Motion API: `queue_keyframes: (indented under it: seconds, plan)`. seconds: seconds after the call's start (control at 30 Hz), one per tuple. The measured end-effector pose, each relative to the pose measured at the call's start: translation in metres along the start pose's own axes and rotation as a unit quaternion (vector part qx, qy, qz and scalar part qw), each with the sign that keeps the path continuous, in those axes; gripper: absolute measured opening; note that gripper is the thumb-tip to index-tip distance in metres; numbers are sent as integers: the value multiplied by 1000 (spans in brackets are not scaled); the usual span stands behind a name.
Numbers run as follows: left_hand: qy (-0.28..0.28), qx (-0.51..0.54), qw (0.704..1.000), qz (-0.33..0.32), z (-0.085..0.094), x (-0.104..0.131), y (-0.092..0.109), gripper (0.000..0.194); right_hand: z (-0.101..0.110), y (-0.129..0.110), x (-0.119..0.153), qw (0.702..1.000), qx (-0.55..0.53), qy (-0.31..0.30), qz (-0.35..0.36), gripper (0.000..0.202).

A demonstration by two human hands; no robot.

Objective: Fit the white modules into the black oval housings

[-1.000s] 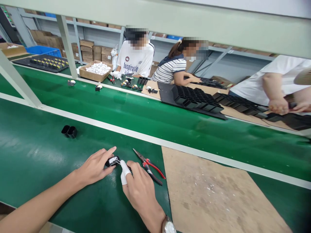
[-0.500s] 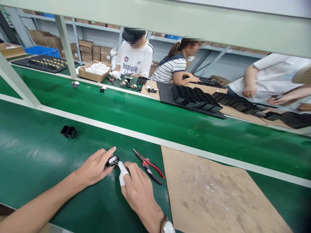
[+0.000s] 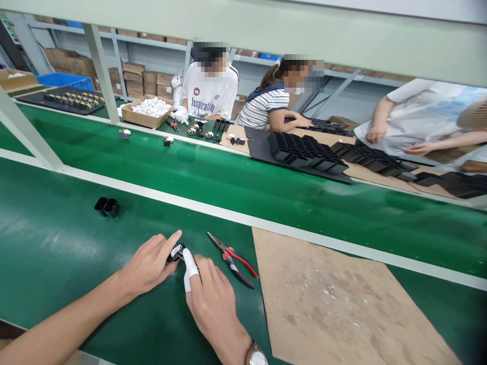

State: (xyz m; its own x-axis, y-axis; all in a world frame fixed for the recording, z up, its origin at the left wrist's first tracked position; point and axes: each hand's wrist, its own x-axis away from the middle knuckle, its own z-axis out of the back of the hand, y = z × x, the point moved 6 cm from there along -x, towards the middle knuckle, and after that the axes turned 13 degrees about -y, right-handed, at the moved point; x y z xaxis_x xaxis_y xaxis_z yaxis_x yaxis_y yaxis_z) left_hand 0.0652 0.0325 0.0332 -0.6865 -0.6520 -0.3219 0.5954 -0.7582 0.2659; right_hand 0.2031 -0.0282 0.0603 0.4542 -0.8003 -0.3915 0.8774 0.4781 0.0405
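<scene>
My left hand (image 3: 150, 263) holds a small black cup-shaped housing (image 3: 173, 255) between thumb and fingers, low over the green bench. White material shows in its opening. My right hand (image 3: 213, 299), with white covers on the thumb and index finger, is closed at that opening. Thin pale lines run from its fingertips into the housing; whether they are wires or tool tips I cannot tell. Right of the hands lie long-nose pliers (image 3: 230, 255) with red and black handles. Two black housings (image 3: 106, 207) stand side by side, farther left on the bench.
A cardboard sheet (image 3: 342, 299) covers the bench at right. Beyond a white rail (image 3: 152, 195) runs a green conveyor belt (image 3: 213, 172) bearing small assemblies (image 3: 167, 141). Across it, co-workers sit by a box of white parts (image 3: 142, 119) and rows of black housings (image 3: 304, 152). A slanted post stands left.
My right hand has shifted slightly left, closer to the housing. The small assemblies on the belt have moved right. The far-right co-worker's arms have shifted.
</scene>
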Motion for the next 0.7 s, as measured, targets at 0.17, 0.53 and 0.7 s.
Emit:
queue_keyframes:
  seconds: [0.17,0.53,0.7]
  plan:
    - [2,-1,1000,2,0,-1,-1,66,-1,0,1,1000,7,3,-4,31]
    - [-4,10,1000,24,-2,1,-7,64,-4,7,2,1000,-11,0,-3,26]
    - [-10,15,1000,12,-3,1,-5,66,-4,5,1,1000,-14,-7,1,26]
